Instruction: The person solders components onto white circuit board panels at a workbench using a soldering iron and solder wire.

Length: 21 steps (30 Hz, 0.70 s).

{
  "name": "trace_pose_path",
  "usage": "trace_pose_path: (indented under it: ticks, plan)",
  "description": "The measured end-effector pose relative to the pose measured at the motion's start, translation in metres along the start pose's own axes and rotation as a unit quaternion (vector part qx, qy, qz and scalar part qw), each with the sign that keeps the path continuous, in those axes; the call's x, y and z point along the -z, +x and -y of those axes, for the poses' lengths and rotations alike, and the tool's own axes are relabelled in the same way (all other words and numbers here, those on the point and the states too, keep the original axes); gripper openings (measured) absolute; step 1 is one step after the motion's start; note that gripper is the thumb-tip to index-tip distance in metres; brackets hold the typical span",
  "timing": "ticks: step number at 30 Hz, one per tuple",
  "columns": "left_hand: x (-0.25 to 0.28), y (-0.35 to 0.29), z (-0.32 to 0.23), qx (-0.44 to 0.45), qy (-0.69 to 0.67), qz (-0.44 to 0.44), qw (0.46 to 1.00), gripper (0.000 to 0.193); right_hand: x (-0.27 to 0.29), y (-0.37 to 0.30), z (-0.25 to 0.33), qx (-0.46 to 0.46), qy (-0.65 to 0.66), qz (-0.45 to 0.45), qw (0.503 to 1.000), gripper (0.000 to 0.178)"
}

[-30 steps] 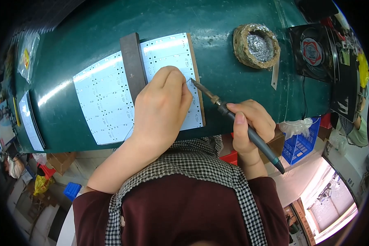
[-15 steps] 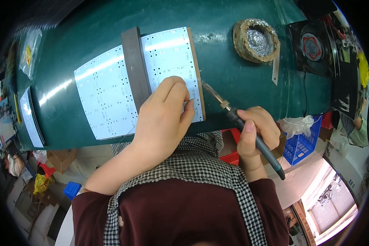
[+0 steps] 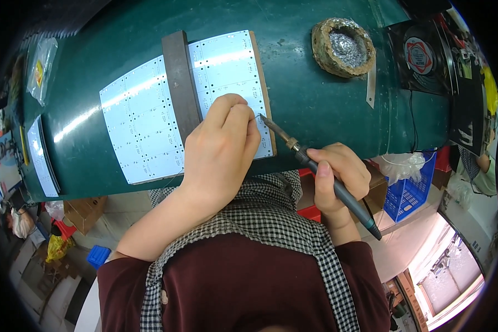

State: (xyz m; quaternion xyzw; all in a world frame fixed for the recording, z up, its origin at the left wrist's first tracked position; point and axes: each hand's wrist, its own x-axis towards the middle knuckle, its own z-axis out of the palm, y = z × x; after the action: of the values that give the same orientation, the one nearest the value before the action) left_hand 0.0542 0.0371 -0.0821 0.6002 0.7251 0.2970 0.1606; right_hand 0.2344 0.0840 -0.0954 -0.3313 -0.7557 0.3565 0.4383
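A white panel of circuit boards [image 3: 144, 124] lies on the green table, a dark flat bar [image 3: 181, 83] across it. My left hand [image 3: 218, 146] rests over the panel's right part, fingers pinched on a thin solder wire; a fine strand shows by the wrist, and most of it is hidden under the hand. In my right hand [image 3: 340, 177] is a soldering iron [image 3: 310, 160] with a dark handle, held like a pen. Its tip meets the panel near the right edge, just beside my left fingertips.
A rough round pot [image 3: 343, 48] with silvery contents stands at the back right, a metal strip [image 3: 372, 88] by it. Farther right is a black fan [image 3: 420, 55]. A stack of white panels [image 3: 41, 157] and a plastic bag [image 3: 41, 72] lie at the left. A blue crate [image 3: 406, 191] stands below the table.
My right hand has moved the soldering iron left, bringing its tip from beyond the panel's edge onto the panel. My left hand has shifted slightly, still pinching.
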Motion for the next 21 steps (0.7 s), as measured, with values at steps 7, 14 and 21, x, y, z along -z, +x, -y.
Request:
trace_pose_path:
  ticks: [7,14,21]
  plan:
    - [0.004,-0.005,0.000,0.015,-0.014,0.019,1.000,0.010,0.002,-0.008,0.004,0.003,0.006,0.000,1.000,0.010]
    - [0.019,-0.020,-0.016,0.019,-0.087,0.089,0.992,0.014,0.032,-0.006,-0.012,0.061,-0.115,-0.165,0.978,0.020]
    - [0.007,-0.033,-0.008,-0.011,-0.025,0.037,0.999,0.011,0.038,-0.015,-0.025,0.094,-0.199,-0.063,0.973,0.031]
